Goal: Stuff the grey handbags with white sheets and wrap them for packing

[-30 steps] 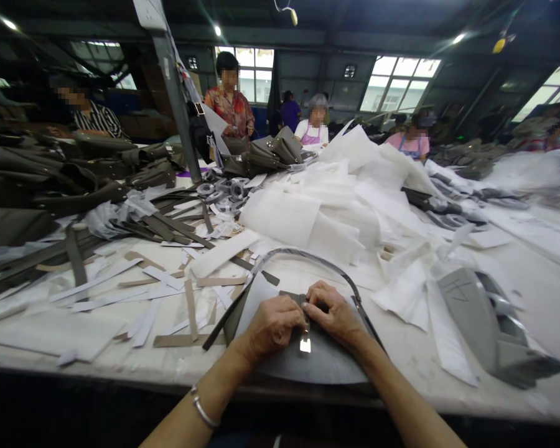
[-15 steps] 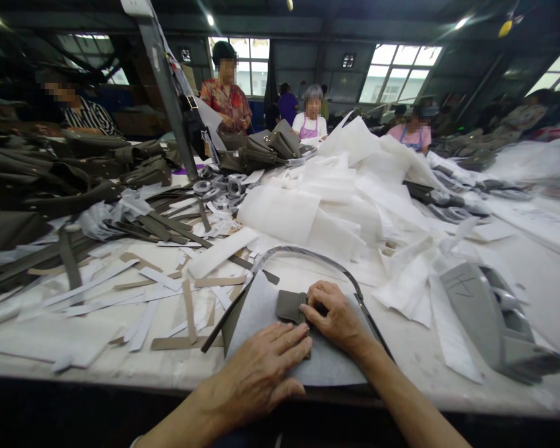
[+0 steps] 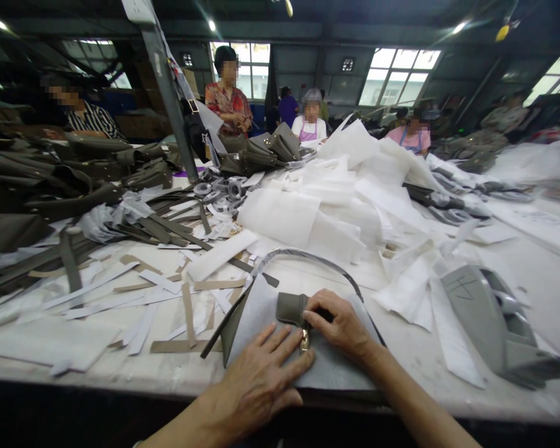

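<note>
Clasp (image 3: 304, 340) wants steadiness: left hand (image 3: 260, 373), spread flat beside it, should press evenly; right hand (image 3: 335, 320) pinches the tab (image 3: 289, 308) above.

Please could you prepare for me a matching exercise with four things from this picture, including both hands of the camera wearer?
Column one
1. Left hand
2. Right hand
3. Metal clasp
4. White sheets

Column two
A. gold-coloured and shiny
B. fingers bent, at the edge of the dark flap
C. heaped on the table
D. fingers extended, over the pale grey covering

Right pairs: 1-D, 2-B, 3-A, 4-C.
</note>
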The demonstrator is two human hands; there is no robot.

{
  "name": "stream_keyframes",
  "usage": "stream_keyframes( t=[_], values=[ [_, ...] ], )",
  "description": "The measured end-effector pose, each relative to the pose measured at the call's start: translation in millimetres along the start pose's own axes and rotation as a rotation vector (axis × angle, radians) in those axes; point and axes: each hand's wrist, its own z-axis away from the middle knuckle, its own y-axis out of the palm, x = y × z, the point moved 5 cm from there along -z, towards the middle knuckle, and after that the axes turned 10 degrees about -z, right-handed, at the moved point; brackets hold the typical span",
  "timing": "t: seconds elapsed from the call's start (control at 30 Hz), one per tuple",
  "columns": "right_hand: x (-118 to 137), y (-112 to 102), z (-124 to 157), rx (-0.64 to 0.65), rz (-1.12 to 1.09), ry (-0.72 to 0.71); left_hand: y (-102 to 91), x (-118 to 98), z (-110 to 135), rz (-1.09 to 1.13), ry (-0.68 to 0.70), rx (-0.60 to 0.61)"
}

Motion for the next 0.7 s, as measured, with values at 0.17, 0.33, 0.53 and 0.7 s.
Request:
stream_keyframes(
  t=[0.17, 0.33, 0.53, 0.7],
  values=[
    [9.2, 7.2, 4.8, 0.211, -0.018, 0.042, -1.0, 0.7, -1.7, -0.028, -0.004, -0.024],
    [17.2, 12.3, 10.8, 0.441, 0.015, 0.043, 0.4, 1.2, -2.3, -0.100, 0.021, -0.103],
    [11.9, 15.3, 11.8, 0.536, 0.017, 0.014, -0.1, -3.6, 7.4, -0.168, 0.065, -0.233],
    [13.2, 20.8, 5.9, 0.607, 0.096, 0.012, -8.0, -5.7, 8.1, -0.177, 0.019, -0.176]
  ],
)
